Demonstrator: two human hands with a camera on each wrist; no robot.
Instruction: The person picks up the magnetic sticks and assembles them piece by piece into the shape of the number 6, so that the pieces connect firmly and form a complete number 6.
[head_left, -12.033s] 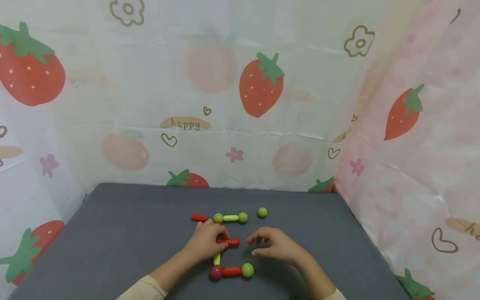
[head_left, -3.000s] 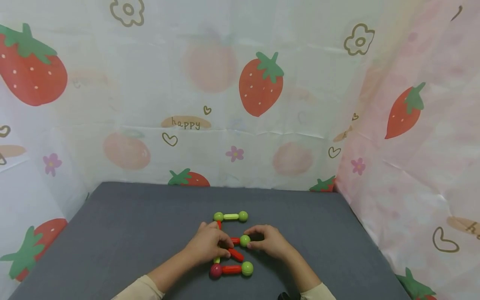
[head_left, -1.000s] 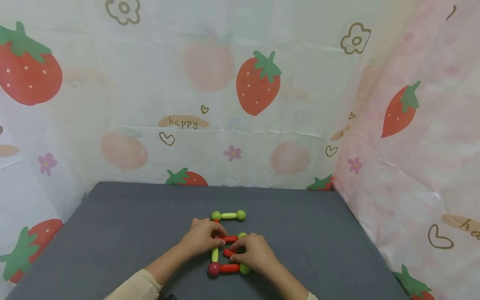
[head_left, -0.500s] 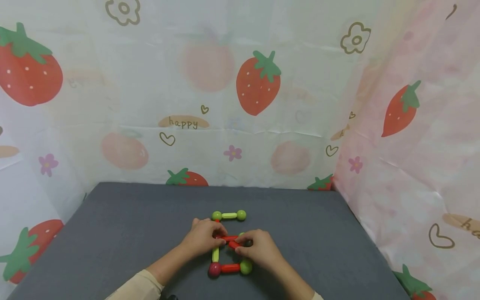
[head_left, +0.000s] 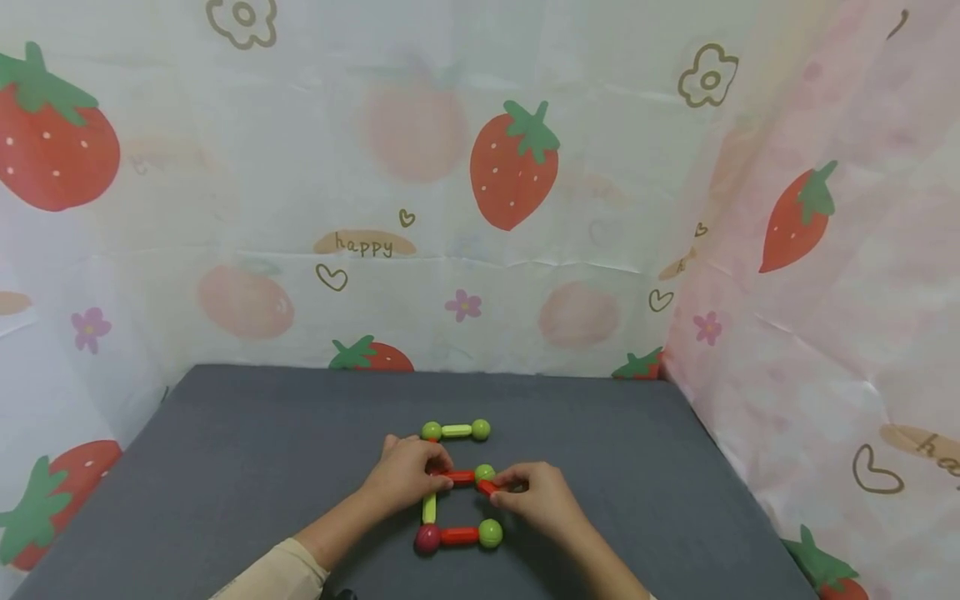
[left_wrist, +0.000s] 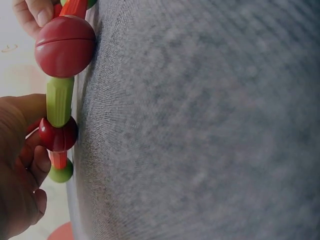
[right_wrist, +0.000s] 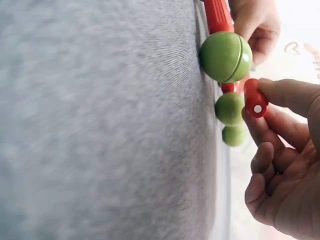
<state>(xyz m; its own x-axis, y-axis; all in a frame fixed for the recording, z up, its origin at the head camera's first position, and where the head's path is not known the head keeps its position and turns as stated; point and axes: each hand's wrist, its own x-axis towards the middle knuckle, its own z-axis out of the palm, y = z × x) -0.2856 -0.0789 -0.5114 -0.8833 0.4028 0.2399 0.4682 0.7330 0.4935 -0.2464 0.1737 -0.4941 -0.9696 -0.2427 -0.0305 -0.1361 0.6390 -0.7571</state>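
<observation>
Magnetic rods and balls lie joined on the dark grey cloth in an E-like shape. My left hand (head_left: 402, 472) holds its middle joint, thumb and fingers about a dark red ball (left_wrist: 58, 135). From there a red rod (head_left: 461, 477) runs right to a green ball (head_left: 485, 472). My right hand (head_left: 546, 498) pinches a separate red rod (right_wrist: 255, 99) between thumb and fingertips, close to that green ball; whether they touch I cannot tell. Below, a yellow-green rod (head_left: 429, 508) leads to another dark red ball (head_left: 427, 537), a red rod (head_left: 459, 536) and a green ball (head_left: 491, 533).
The far arm of the shape has a light green rod (head_left: 456, 431) between two green balls. The cloth-covered table (head_left: 262, 442) reaches back to a strawberry-print curtain (head_left: 360, 308). A similar curtain (head_left: 817, 350) stands along the right side.
The loose green ball from the far right now ends the middle arm. The loose red rod went from far left to under my left hand; my right hand took it and moved it rightward.
</observation>
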